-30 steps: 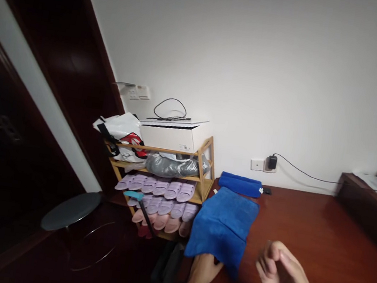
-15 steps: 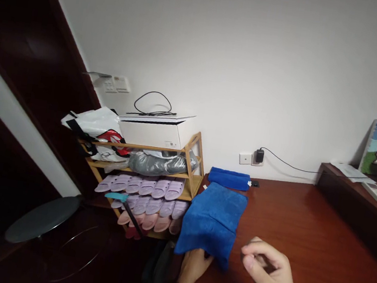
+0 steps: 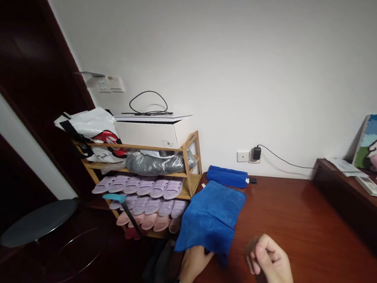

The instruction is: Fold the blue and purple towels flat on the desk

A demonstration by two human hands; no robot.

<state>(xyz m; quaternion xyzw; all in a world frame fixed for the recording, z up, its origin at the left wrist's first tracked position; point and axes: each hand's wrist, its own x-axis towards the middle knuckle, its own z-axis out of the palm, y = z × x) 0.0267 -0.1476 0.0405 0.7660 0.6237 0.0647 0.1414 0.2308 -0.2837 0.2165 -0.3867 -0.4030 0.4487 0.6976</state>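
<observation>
From my end, the left hand (image 3: 194,261) is at the near edge of a blue cloth (image 3: 211,216), its fingers partly hidden beneath the hem; I can't tell whether they are pinching the fabric or only lifting it. The right hand (image 3: 273,260) is raised over the worktop (image 3: 277,211), apart from the cloth, fingers loosely curled with the thumb close by; I see nothing in it, and blur keeps me from telling whether the tips meet. The cloth is spread along the left side of the worktop, its near edge raised around the left hand, with soft wrinkles and a small white tag (image 3: 203,186) at its far left. Just beyond it, near the wall, sits a folded blue cloth (image 3: 227,176), and a wooden rack (image 3: 195,187) stands to the left. I judge the spread cloth to be light, limp and fairly grippy, like towelling, with nothing fragile about it. It would sag or bunch if taken at a single point, so I'd rate the corners or the hem as the best holds, thumb above and fingers beneath, with both hands well apart to keep the edge straight.
</observation>
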